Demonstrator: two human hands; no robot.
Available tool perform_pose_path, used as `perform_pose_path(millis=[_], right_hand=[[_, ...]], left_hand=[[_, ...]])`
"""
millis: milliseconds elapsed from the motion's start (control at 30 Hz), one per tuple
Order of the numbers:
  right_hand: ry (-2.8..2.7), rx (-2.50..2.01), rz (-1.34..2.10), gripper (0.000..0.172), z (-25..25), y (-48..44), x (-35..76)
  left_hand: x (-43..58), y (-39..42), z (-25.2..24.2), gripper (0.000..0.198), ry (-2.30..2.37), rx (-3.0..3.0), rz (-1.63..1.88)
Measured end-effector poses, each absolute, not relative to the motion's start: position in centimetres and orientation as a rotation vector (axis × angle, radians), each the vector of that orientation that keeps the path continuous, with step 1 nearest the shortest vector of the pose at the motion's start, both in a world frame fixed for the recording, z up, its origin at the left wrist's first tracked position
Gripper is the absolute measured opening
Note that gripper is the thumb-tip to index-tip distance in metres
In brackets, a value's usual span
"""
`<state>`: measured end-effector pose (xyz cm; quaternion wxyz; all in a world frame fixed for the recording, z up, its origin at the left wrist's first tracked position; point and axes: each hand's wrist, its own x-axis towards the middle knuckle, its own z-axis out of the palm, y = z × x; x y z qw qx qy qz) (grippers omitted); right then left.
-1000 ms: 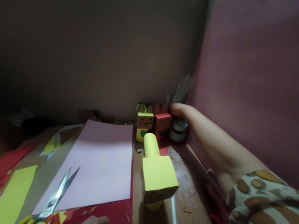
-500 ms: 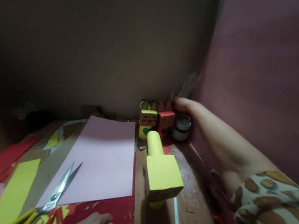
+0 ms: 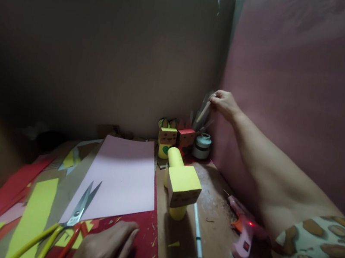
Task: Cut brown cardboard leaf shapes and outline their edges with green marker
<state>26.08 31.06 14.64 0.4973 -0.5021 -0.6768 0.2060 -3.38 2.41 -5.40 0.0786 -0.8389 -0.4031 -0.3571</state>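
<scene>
My right hand [image 3: 224, 102] is raised in the far corner, its fingers pinched on a pale glue stick [image 3: 203, 111] that it lifts out of a bunch of similar sticks [image 3: 201, 117]. Below it stand a small lidded jar [image 3: 202, 146] and two little paper box figures, one yellow [image 3: 166, 137] and one red [image 3: 186, 138]. My left hand [image 3: 105, 250] rests flat on the red mat [image 3: 141, 246] at the near edge, fingers stretched out, just right of the open scissors [image 3: 75, 218]. A bigger yellow paper figure [image 3: 181, 183] lies on the wooden table.
A pink paper sheet [image 3: 122, 175] lies in the middle. Red and yellow paper strips [image 3: 33, 211] pile up at the left. A white pen [image 3: 197, 231] and a pink glue gun [image 3: 243, 229] with a red light lie at the right. Walls close in behind and right.
My right hand rose from beside the jar and paper figures, pulling one stick up out of the bunch. The view shifted, revealing the glue gun and pen. My left hand stayed put.
</scene>
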Motion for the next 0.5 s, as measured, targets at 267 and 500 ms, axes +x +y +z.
perform_pose_path(millis=[267, 500], right_hand=[[-1.409, -0.748, 0.744, 0.019, 17.2, 22.4, 25.7], [-1.439, -0.544, 1.209, 0.027, 12.2, 10.0, 20.8]], left_hand=[[-2.6, 2.3, -4.5, 0.019, -1.250, -2.455, -1.335], [-2.6, 1.4, -1.5, 0.023, -1.502, -2.353, -1.802]])
